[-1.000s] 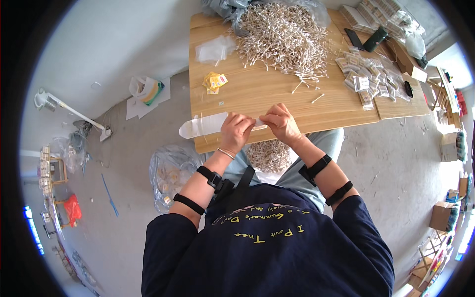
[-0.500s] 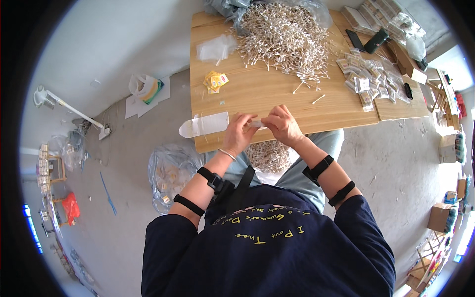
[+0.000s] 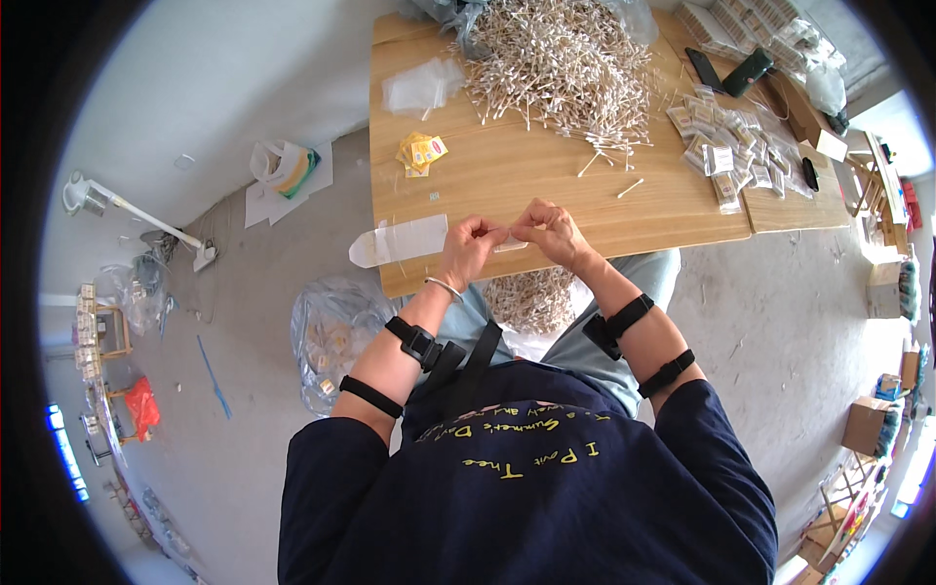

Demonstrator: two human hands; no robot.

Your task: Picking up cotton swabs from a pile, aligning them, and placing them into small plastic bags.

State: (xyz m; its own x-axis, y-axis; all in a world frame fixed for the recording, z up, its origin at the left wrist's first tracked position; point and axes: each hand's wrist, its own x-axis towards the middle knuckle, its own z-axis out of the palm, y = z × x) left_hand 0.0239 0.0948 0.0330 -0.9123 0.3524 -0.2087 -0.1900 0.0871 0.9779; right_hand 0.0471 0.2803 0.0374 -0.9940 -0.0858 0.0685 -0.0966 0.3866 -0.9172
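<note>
Close together at the table's near edge, my left hand (image 3: 471,244) and my right hand (image 3: 549,232) pinch the top of one small clear plastic bag (image 3: 510,247). Both sets of fingers are closed, with the fingertips almost meeting. Something pale shows in the bag, too small to make out. Left of my left hand lies a long white paper strip (image 3: 400,242) with a rounded end. A single cotton swab (image 3: 631,188) rests on the table to the right of my hands. Beyond it spreads a large heap of cotton swabs (image 3: 556,78).
Yellow cards (image 3: 421,152) and clear empty bags (image 3: 423,86) lie on the table's left. Filled small packets (image 3: 726,151) are heaped at the right, near a phone (image 3: 702,69). More swabs (image 3: 531,300) sit between my knees. A large plastic bag (image 3: 336,336) stands on the floor.
My fingertips have drawn closer together along the bag's top, and the bag now hangs below them. The hands stay in nearly the same place.
</note>
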